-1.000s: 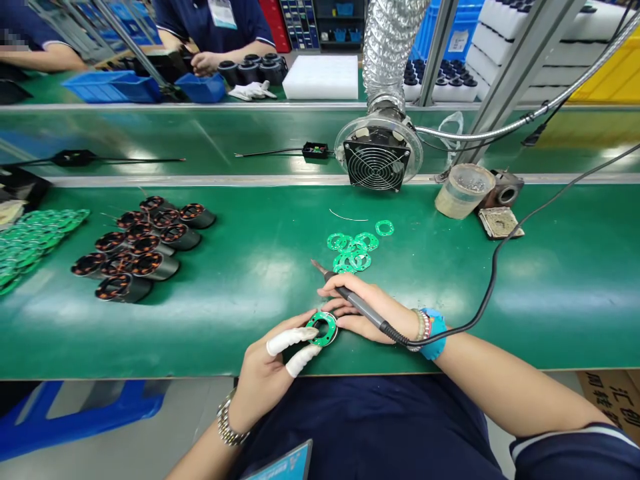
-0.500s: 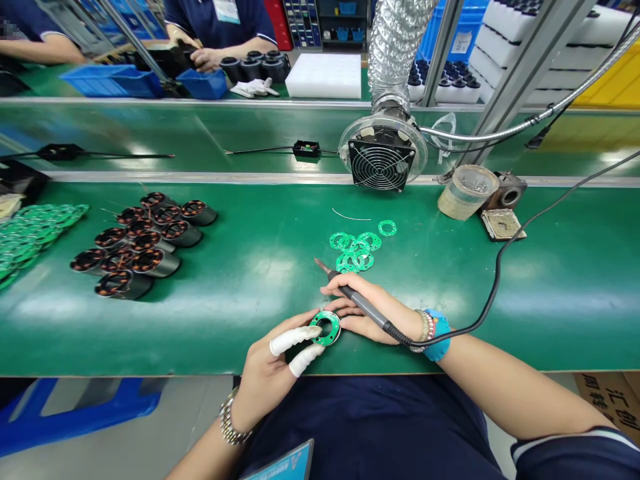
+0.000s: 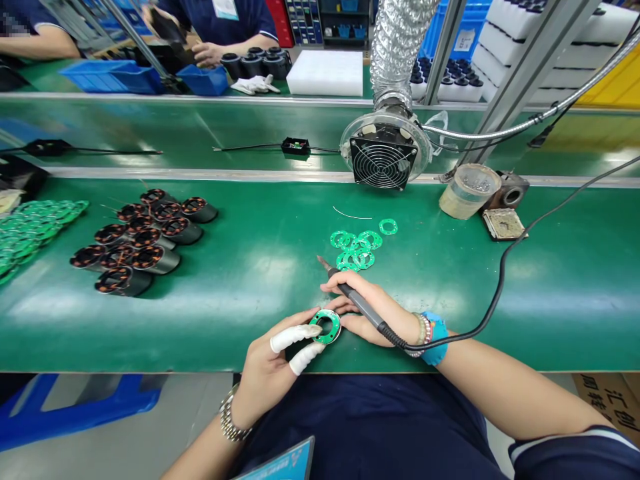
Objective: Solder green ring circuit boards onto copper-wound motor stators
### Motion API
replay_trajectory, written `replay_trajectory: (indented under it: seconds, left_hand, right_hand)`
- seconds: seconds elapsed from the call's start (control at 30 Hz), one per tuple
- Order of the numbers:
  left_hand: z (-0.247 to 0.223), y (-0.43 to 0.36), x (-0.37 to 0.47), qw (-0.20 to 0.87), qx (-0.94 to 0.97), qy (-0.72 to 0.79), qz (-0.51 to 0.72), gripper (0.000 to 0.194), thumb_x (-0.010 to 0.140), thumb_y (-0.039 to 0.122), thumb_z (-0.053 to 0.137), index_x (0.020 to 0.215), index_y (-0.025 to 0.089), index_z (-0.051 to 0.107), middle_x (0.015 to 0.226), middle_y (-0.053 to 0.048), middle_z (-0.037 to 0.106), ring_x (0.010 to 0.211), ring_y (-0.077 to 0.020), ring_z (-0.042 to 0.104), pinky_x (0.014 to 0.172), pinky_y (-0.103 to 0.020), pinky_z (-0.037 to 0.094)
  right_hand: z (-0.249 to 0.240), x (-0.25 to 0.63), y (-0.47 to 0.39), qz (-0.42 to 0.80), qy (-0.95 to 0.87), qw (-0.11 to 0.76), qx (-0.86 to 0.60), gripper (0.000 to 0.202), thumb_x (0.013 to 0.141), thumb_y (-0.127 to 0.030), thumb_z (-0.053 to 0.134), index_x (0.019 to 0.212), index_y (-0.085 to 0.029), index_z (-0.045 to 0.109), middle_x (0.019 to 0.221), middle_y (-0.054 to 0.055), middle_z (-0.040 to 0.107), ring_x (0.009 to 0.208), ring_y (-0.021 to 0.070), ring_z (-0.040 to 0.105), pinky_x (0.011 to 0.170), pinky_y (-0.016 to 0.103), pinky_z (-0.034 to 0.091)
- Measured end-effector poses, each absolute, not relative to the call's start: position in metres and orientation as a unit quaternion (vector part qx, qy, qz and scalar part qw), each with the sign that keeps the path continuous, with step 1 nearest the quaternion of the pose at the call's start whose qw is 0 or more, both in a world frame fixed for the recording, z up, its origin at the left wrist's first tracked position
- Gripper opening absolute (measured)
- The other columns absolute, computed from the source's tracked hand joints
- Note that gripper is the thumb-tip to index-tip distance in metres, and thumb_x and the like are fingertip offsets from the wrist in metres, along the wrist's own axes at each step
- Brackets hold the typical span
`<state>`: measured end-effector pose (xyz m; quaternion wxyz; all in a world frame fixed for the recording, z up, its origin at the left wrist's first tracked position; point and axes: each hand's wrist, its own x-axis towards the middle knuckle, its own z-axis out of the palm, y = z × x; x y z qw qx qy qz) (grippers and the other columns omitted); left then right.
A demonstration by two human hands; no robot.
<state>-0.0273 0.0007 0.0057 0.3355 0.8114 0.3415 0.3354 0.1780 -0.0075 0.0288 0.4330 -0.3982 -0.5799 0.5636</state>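
Note:
Near the bench's front edge, my left hand (image 3: 273, 363) is closed on a ring-shaped green circuit board (image 3: 318, 335). White finger cots cover two of its fingers. Something round with a pale rim shows under the board, mostly hidden. My right hand (image 3: 383, 310) grips a soldering iron (image 3: 367, 308), its tip pointing up and left, apart from the held board. Some right fingertips are close to the board's right side; whether they touch it I cannot tell. Several loose green ring boards (image 3: 356, 248) lie just beyond the iron, with a thin piece of wire (image 3: 353, 215) behind them.
Black cylinders with copper windings (image 3: 150, 233) stand left, beside a pile of green boards (image 3: 37, 233). A fume fan (image 3: 384, 163) hangs ahead. A plastic cup (image 3: 469, 193) and soldering stand (image 3: 505, 223) sit right, under the iron's cable (image 3: 500, 273). Another person's hand (image 3: 207, 53) is across the line.
The small black box with wires beyond the bench has shifted left. Across the line, a person has raised a dark object. My hands stay nearly still, still holding the board and the iron.

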Motion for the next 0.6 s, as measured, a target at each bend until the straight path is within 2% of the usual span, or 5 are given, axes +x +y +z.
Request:
replay_trajectory:
  seconds: [0.27,0.47,0.6]
  left_hand:
    - [0.005,0.001,-0.028,0.332,0.817,0.332,0.334,0.020,0.075,0.014,0.065,0.094,0.021,0.064,0.111,-0.006,0.064,0.098,-0.0198,0.063,0.086,-0.033,0.053]
    - [0.006,-0.004,-0.020,0.292,0.824,0.328,0.358,0.020,0.075,0.013,0.065,0.094,0.019,0.063,0.108,-0.007,0.063,0.096,-0.0184,0.062,0.084,-0.032,0.052]
    - [0.008,-0.017,-0.010,0.281,0.805,0.351,0.387,0.019,0.076,0.013,0.063,0.095,0.019,0.061,0.107,-0.008,0.062,0.096,-0.0176,0.061,0.084,-0.031,0.051]
  right_hand:
    - [0.030,0.173,-0.005,0.547,-0.559,0.427,-0.455,0.039,0.071,-0.003,0.052,0.102,-0.023,0.039,0.114,0.005,0.053,0.084,0.0165,0.068,0.070,0.029,0.058]
    - [0.033,0.177,-0.005,0.534,-0.572,0.423,-0.457,0.038,0.072,-0.003,0.052,0.102,-0.023,0.041,0.114,0.006,0.055,0.083,0.0162,0.068,0.073,0.030,0.057]
    - [0.047,0.184,-0.013,0.425,-0.665,0.408,-0.459,0.039,0.077,-0.009,0.056,0.111,-0.023,0.043,0.112,0.005,0.057,0.098,0.0168,0.063,0.086,0.032,0.051]
